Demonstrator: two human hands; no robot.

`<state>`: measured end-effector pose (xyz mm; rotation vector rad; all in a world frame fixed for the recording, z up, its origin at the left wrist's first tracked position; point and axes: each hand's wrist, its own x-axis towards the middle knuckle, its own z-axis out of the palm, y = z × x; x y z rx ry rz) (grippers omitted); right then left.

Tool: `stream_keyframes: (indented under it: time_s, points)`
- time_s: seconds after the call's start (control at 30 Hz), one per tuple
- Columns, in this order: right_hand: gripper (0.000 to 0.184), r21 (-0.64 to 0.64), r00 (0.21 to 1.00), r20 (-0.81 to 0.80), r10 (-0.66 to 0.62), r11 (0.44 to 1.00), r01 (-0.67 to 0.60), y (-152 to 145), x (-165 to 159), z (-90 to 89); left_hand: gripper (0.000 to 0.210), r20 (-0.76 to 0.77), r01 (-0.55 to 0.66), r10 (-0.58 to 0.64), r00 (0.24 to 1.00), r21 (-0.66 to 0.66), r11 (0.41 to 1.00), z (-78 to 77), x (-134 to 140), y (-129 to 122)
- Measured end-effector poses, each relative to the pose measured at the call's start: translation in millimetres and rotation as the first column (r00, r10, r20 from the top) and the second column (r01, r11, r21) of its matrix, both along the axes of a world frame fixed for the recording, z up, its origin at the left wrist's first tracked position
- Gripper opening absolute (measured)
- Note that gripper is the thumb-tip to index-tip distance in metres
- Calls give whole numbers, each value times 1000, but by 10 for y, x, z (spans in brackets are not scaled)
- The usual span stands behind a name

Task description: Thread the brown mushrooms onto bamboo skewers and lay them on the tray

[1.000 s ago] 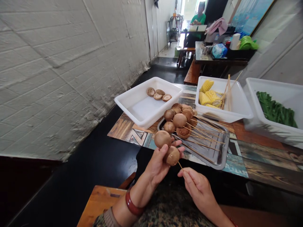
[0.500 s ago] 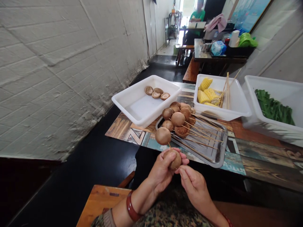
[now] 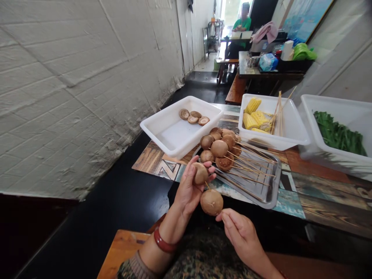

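Note:
Two brown mushrooms sit on one wooden skewer (image 3: 207,185), a short stretch of which shows between them. My left hand (image 3: 185,190) cups the upper mushroom (image 3: 200,173), fingers curled around it. Just beneath, the lower mushroom (image 3: 212,202) is clear of the left fingers. At its lower right edge my right hand (image 3: 240,231) is closed in a pinch on the skewer, whose end is hidden by the fingers. Beyond the hands, a metal tray (image 3: 269,197) carries a pile of skewered mushrooms (image 3: 219,148), their sticks pointing right.
A white tub (image 3: 171,149) with several loose mushrooms (image 3: 193,119) stands behind the left hand. Another tub (image 3: 293,141) contains corn (image 3: 257,118) and bare sticks; a third (image 3: 322,153) has leafy greens (image 3: 337,131). A person in green (image 3: 242,25) sits at a far table.
My left hand has moved from the lower mushroom up to the upper one. The skewered pair has shifted down, while my right hand keeps its pinch at the lower end.

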<state>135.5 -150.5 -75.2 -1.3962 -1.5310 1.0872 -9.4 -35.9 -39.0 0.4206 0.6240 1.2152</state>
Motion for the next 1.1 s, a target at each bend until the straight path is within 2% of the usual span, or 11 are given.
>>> stream_keyframes:
  time_s: [0.13, 0.4, 0.63, 0.77, 0.93, 1.1]
  points:
    - [38, -19, 1000, -9, -11, 1000, 11, -3, -4, -23, 46, -49, -32, 31, 998, -26, 999, 13, 43, -64]
    - [37, 8, 1000, 19, -23, 1000, 22, 13, -27, -13, 39, -159, -2, -5, 987, -40, 999, 16, 62, -145]
    - [38, -39, 999, -50, -6, 999, 4, 52, 3, -36, 54, -61, 98, -101, 993, -44, 994, 9, 38, -128]
    - [38, -60, 997, -80, 9, 998, -14, 31, 24, -55, 54, -67, 100, -99, 993, 8, 995, 1, 35, -140]
    - [36, 17, 1000, 5, -16, 1000, 16, 12, -3, -46, 40, -78, 82, -81, 994, 3, 997, -32, 45, -177]
    - [35, 125, 996, 77, -56, 991, 46, 37, -44, -43, 37, -130, 62, -64, 989, -17, 998, -24, 46, -211]
